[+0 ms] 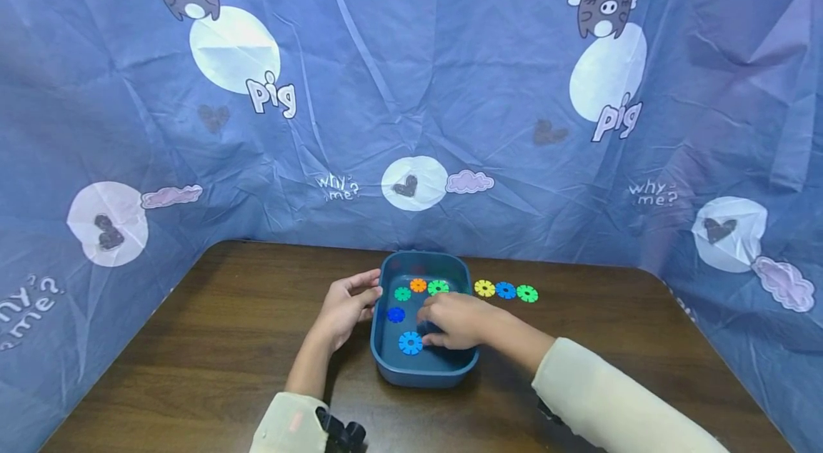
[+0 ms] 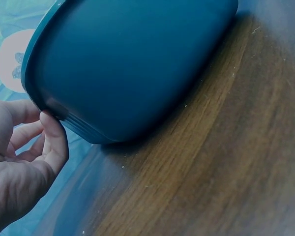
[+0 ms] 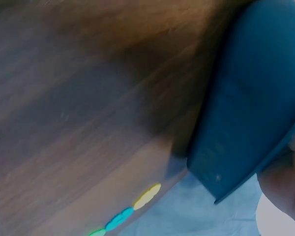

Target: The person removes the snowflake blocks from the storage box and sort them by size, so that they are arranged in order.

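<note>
A dark blue plastic tub (image 1: 424,379) holds several toothed plastic discs. An orange disc (image 1: 418,285), a teal-green disc (image 1: 402,294), a bright green disc (image 1: 439,287), a dark blue disc (image 1: 396,314) and a larger light blue disc (image 1: 410,343) show inside. At the tub's left side, my left hand (image 1: 343,310) grips the rim, its thumb against the outer wall in the left wrist view. My right hand (image 1: 456,321) reaches over the right rim with fingers bent and thumb apart, the thumb beside the light blue disc. The right wrist view mostly hides its fingers behind the tub wall.
On the brown wooden table (image 1: 257,310), a yellow disc (image 1: 485,288), a blue disc (image 1: 506,290) and a green disc (image 1: 527,294) lie in a row right of the tub. A blue printed cloth (image 1: 411,88) hangs behind the table.
</note>
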A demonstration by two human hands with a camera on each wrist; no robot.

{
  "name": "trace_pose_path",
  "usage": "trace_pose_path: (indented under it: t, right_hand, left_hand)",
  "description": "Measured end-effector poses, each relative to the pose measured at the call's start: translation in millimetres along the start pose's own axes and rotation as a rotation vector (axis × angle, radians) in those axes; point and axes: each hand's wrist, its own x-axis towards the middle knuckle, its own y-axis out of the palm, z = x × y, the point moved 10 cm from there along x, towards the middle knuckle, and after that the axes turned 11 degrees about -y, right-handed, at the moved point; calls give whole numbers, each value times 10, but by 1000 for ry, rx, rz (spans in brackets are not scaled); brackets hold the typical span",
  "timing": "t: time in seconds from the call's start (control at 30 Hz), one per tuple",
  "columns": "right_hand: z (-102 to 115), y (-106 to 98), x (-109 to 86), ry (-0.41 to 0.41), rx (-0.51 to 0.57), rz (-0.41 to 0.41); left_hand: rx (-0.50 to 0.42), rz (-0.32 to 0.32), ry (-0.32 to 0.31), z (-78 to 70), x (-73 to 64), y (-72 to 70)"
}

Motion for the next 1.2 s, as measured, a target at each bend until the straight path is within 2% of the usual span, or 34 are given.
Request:
trace_pose_path:
  t: [0.13,0.23,0.57,1.03,1.2]
  right_hand:
    - [13,101,69,16,-2,47]
    - [9,122,101,18,16,49]
    - [-61,144,173,37,247,36]
    - [-159,169,248,49,403,-5]
    - [-197,186,252,77,430,1]
  left_hand:
    - [-1,2,1,11,4,5]
    - [3,5,3,8,-1,13]
    - [1,19,0,1,-2,20]
    - [-18,13,-9,-2,-13,1]
    - [-21,14,-8,-12,-21,-3]
